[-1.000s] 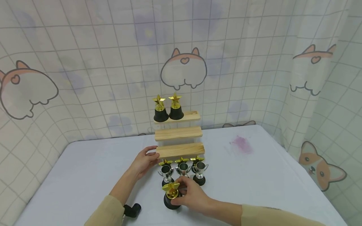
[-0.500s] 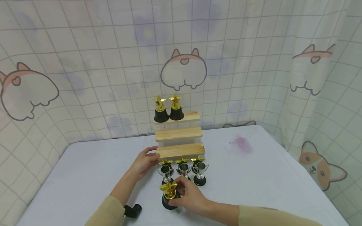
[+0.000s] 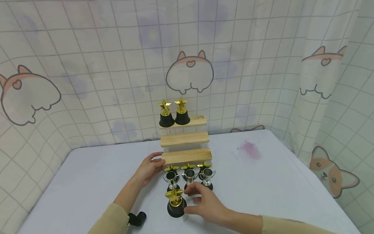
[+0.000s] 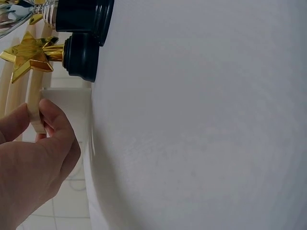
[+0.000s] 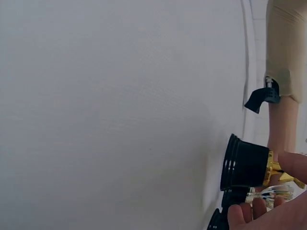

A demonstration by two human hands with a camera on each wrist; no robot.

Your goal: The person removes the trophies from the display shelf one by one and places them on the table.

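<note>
My left hand (image 3: 148, 169) pinches the left end of the lowest board of a wooden tiered shelf (image 3: 187, 157); in the left wrist view, thumb and fingers close on the board end (image 4: 35, 108). At the front stands an upright gold star trophy (image 3: 176, 208) on a black base. My right hand (image 3: 208, 204) is just right of it, thumb and fingers spread apart; whether the thumb touches the base, I cannot tell. Behind it are three silver cup trophies (image 3: 207, 174), and behind those three gold star trophies (image 3: 204, 166), partly hidden, before the shelf.
Two more gold star trophies (image 3: 182, 113) stand on the top board, toward its left. A black wrist-camera piece (image 3: 137, 218) shows by the left sleeve. White cloth covers the table (image 3: 242, 172); a patterned curtain (image 3: 117, 81) hangs behind, and a pink stain marks the cloth.
The front star trophy has shifted slightly left on the table, and my right hand has let it go and drawn off to the right. My left hand stays on the board.
</note>
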